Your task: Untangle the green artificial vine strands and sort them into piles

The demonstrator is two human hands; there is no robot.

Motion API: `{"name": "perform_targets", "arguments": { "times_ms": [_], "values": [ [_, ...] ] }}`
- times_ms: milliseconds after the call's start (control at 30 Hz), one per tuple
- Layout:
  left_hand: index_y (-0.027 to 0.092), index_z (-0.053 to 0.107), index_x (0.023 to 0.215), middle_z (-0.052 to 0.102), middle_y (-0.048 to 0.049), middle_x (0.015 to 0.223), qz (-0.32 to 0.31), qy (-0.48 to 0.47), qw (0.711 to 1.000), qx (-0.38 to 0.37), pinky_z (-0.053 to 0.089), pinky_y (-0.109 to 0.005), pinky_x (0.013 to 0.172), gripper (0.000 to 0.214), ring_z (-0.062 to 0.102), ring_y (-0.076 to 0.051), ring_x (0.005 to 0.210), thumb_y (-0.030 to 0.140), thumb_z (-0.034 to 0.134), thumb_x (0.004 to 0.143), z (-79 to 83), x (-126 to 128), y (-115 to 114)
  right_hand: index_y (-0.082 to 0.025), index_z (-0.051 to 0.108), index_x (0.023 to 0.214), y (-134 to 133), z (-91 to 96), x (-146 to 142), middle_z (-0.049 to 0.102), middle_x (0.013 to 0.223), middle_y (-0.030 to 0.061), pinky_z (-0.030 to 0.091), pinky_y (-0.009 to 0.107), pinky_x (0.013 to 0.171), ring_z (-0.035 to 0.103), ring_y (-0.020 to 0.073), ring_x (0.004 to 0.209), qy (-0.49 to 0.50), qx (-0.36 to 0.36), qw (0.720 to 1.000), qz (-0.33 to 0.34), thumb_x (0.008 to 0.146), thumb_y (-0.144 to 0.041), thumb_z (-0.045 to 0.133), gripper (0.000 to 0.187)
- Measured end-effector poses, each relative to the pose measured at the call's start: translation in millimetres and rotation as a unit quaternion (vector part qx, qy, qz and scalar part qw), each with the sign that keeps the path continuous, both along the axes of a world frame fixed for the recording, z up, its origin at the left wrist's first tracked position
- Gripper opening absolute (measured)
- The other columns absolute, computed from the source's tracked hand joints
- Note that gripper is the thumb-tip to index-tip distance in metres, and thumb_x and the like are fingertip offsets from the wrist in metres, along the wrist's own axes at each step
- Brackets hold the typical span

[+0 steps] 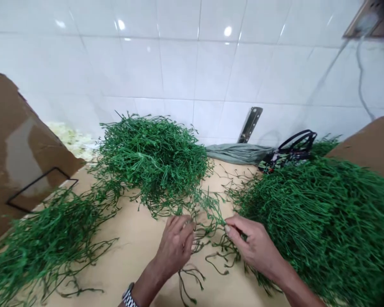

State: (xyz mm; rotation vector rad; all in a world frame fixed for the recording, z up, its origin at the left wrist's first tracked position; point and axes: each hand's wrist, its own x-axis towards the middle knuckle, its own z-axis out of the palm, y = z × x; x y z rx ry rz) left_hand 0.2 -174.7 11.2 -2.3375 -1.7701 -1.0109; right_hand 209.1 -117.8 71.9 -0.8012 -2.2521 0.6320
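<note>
My right hand (254, 245) pinches a green artificial plant stem (213, 209) between thumb and fingertips. Its thin branches fan out up and to the left. Close by on the left, my left hand (176, 243) is closed with its fingers curled; whatever lies inside them is hidden. Loose green stems (190, 279) are scattered on the tan tabletop (137, 247) under and between both hands. Beyond my left hand rises a tangled heap of green stems (153, 153). A larger heap (326, 217) of the same stems fills the right side, beside my right hand.
Another green pile (51, 238) lies at the left, near a cardboard box (28, 149) and a black wire frame (41, 177). Pale flowers (73, 138), a grey cloth (240, 152), a dark bag (288, 153) and a metal bracket (250, 124) sit along the tiled wall (179, 64).
</note>
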Motion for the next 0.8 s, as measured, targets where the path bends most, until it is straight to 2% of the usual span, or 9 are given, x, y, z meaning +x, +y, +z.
{"name": "perform_targets", "arguments": {
  "times_ms": [100, 167, 233, 300, 367, 467, 600, 700, 800],
  "values": [
    [0.013, 0.048, 0.116, 0.056, -0.0145, 0.11, 0.073, -0.055, 0.992, 0.083, 0.039, -0.041, 0.089, 0.039, 0.047, -0.024, 0.107, 0.009, 0.044, 0.077, 20.0, -0.1, 16.2, -0.016, 0.055, 0.082, -6.7, -12.2, 1.1, 0.054, 0.066, 0.0021, 0.038, 0.021, 0.056, 0.05, 0.0111, 0.06, -0.008, 0.021, 0.998, 0.053, 0.086, -0.014, 0.04, 0.015],
    [0.016, 0.051, 0.115, 0.057, -0.0115, 0.11, 0.018, -0.038, 0.999, 0.017, 0.036, -0.043, 0.094, 0.046, 0.047, -0.025, 0.109, 0.006, 0.048, 0.07, 26.1, 0.0, 32.7, -0.016, 0.055, 0.083, -10.5, -17.5, 7.0, 0.053, 0.065, 0.002, 0.038, 0.021, 0.055, 0.05, 0.0113, 0.059, -0.02, 0.026, 0.996, 0.086, 0.086, -0.012, 0.039, 0.017],
    [0.019, 0.061, 0.099, 0.065, -0.0047, 0.088, -0.06, -0.023, 0.996, -0.063, 0.04, -0.039, 0.088, 0.043, 0.056, -0.022, 0.092, 0.002, 0.048, 0.061, 26.8, 0.0, 46.2, -0.016, 0.056, 0.084, -12.1, -19.4, 16.3, 0.052, 0.065, 0.0023, 0.038, 0.022, 0.054, 0.05, 0.0115, 0.059, -0.019, 0.033, 0.994, 0.099, 0.086, -0.012, 0.038, 0.018],
    [0.019, 0.065, 0.086, 0.065, -0.0017, 0.074, -0.074, -0.026, 0.993, -0.093, 0.045, -0.034, 0.08, 0.036, 0.058, -0.018, 0.077, 0.001, 0.048, 0.059, 26.0, -0.3, 51.1, -0.015, 0.057, 0.086, -10.8, -18.9, 26.5, 0.054, 0.068, 0.003, 0.039, 0.022, 0.055, 0.051, 0.0117, 0.061, 0.0, 0.041, 0.996, 0.076, 0.086, -0.012, 0.04, 0.017],
    [0.018, 0.064, 0.091, 0.066, -0.0036, 0.08, -0.04, -0.042, 0.995, -0.087, 0.045, -0.032, 0.077, 0.036, 0.058, -0.018, 0.078, 0.003, 0.047, 0.063, 27.3, -0.4, 48.0, -0.015, 0.057, 0.088, -8.0, -17.3, 34.7, 0.055, 0.069, 0.0031, 0.041, 0.022, 0.056, 0.052, 0.0118, 0.062, 0.023, 0.046, 0.998, 0.036, 0.085, -0.012, 0.042, 0.016],
    [0.018, 0.056, 0.11, 0.067, -0.0065, 0.091, 0.017, -0.028, 0.997, -0.068, 0.042, -0.036, 0.083, 0.041, 0.057, -0.019, 0.085, 0.007, 0.047, 0.071, 31.7, 0.8, 40.9, -0.015, 0.058, 0.089, -4.1, -14.2, 40.0, 0.055, 0.068, 0.0023, 0.041, 0.022, 0.057, 0.052, 0.0113, 0.061, 0.06, 0.057, 0.997, -0.012, 0.085, -0.013, 0.044, 0.015],
    [0.018, 0.061, 0.103, 0.066, -0.0071, 0.095, 0.057, 0.032, 0.996, -0.061, 0.039, -0.043, 0.084, 0.031, 0.057, -0.022, 0.088, 0.014, 0.053, 0.074, 27.5, 4.4, 43.4, -0.016, 0.058, 0.086, -1.9, -11.3, 40.8, 0.055, 0.066, 0.0021, 0.041, 0.023, 0.057, 0.052, 0.0116, 0.06, 0.067, 0.079, 0.994, -0.034, 0.084, -0.013, 0.044, 0.015],
    [0.016, 0.059, 0.105, 0.06, -0.0117, 0.103, 0.106, 0.039, 0.993, -0.021, 0.037, -0.047, 0.088, 0.029, 0.049, -0.027, 0.106, 0.014, 0.05, 0.078, 20.5, 4.7, 46.8, -0.017, 0.057, 0.083, -0.1, -12.4, 43.9, 0.055, 0.067, 0.0023, 0.04, 0.023, 0.057, 0.051, 0.0119, 0.06, 0.069, 0.062, 0.994, -0.06, 0.086, -0.015, 0.043, 0.015],
    [0.019, 0.057, 0.111, 0.05, -0.0126, 0.12, 0.121, 0.078, 0.99, 0.005, 0.035, -0.049, 0.093, 0.034, 0.036, -0.029, 0.121, 0.013, 0.048, 0.078, 23.2, 5.2, 41.8, -0.017, 0.056, 0.087, 2.3, -15.9, 46.8, 0.056, 0.071, 0.0029, 0.042, 0.023, 0.059, 0.053, 0.0126, 0.064, 0.065, 0.036, 0.995, -0.063, 0.087, -0.017, 0.042, 0.014]
  ]
}}
